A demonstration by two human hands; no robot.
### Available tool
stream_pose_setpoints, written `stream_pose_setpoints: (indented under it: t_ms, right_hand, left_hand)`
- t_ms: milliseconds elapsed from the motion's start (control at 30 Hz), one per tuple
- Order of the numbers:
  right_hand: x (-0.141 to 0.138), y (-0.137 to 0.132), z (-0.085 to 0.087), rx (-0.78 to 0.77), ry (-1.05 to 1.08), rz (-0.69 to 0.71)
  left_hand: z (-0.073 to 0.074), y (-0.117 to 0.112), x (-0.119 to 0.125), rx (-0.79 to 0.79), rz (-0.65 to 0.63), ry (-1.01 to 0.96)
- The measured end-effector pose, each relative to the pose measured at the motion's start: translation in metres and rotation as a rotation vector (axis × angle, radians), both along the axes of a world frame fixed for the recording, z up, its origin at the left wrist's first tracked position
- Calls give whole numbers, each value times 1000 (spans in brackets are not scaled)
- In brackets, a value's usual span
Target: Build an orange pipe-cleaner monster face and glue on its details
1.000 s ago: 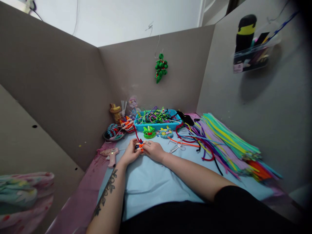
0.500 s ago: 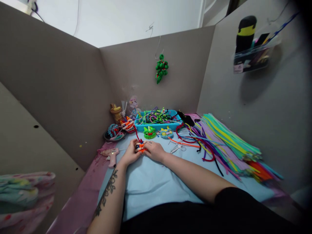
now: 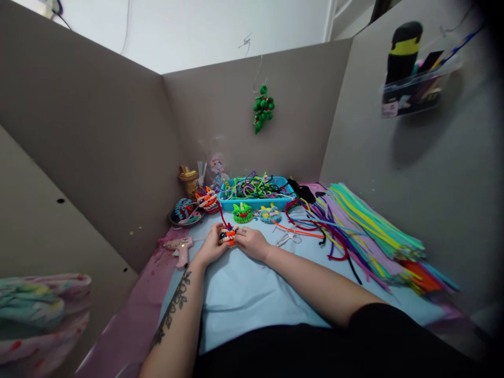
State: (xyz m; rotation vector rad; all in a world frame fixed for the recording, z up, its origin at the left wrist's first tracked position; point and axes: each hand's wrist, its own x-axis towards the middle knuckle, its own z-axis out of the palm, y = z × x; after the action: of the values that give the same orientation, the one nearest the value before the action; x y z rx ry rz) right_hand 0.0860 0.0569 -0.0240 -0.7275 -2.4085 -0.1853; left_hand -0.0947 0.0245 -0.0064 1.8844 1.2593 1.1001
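Note:
Between both hands is a small pipe-cleaner figure in orange, cream and dark blue, held just above the light blue cloth. My left hand grips its left side, fingers curled round it. My right hand pinches its right side. A dark red pipe cleaner rises from the figure toward the back. Just beyond the hands sit a green pipe-cleaner figure and a light blue and yellow one. The fingertips' exact hold is too small to make out.
A blue tray of tangled pipe cleaners stands at the back. Scissors lie to the right, near bundles of coloured pipe cleaners. To the left are a pink glue gun and a dark bowl. Grey panels enclose the table.
The view has shifted slightly. My right hand has turned a little on the figure, and more of its orange and cream front shows. Both hands keep their hold.

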Motion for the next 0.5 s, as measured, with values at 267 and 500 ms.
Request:
stream_pose_setpoints:
  t_ms: [267,500]
  right_hand:
    - [10,4,0,-44,135,15]
    - [19,9,-4,-116,166,1]
  left_hand:
    - [1,-2,-1,-44,-13,-41]
    - [3,-2,-4,-75,7,-37]
